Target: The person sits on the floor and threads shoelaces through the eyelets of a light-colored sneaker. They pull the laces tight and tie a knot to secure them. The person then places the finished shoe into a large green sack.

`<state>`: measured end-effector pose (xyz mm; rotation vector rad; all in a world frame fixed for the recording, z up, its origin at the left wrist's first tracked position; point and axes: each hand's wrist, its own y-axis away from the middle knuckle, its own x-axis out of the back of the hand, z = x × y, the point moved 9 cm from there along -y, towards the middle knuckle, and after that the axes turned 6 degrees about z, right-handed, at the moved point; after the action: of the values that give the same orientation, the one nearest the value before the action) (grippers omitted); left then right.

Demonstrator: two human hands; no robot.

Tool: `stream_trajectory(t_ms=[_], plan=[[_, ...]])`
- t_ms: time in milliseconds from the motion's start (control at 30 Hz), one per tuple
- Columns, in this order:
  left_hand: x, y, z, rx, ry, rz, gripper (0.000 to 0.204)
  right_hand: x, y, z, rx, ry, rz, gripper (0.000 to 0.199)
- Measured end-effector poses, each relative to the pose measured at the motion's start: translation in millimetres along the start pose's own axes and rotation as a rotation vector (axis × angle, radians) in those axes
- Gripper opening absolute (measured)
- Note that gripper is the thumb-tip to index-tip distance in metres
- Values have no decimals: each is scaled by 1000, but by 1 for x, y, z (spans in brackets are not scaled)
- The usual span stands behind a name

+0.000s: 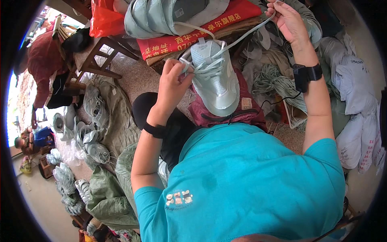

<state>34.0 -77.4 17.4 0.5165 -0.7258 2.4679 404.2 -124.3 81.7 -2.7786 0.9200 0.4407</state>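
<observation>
A pale grey-green sneaker [219,96], toe toward me, rests in front of my body above a dark red cloth [197,113]. Its shoelace [250,33] crosses the tongue in several rows, and one long length stretches up to the right. My left hand [174,80] is closed at the sneaker's left eyelet edge, fingertips pinched on the lace there. High at the upper right, my right hand [287,22] is closed around the far part of that long length, holding it stretched away from the shoe.
More pale sneakers [153,20] lie beyond on a wooden bench with a red printed cloth [229,18]. A bundle of loose laces [274,82] hangs at the right. Sacks [356,88], a wooden stool [94,60] and piled shoes [94,105] surround me. Another person [44,64] is at far left.
</observation>
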Motion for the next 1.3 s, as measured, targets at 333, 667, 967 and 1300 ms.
stream_trajectory(t_ms=[333, 667, 967, 1300], plan=[[-4, -4, 5, 29, -12, 66, 24, 37, -19, -7, -55, -54, 128, 15], [-14, 18, 12, -86, -117, 232, 21, 91, -30, -78, 55, 6, 263, 30], [73, 7, -55, 564, 1060, 363, 32, 94, -19, -91, 209, 96, 312, 20], [197, 56, -125, 622, 762, 884, 32, 39, 4, -16, 295, 855, 56, 19]])
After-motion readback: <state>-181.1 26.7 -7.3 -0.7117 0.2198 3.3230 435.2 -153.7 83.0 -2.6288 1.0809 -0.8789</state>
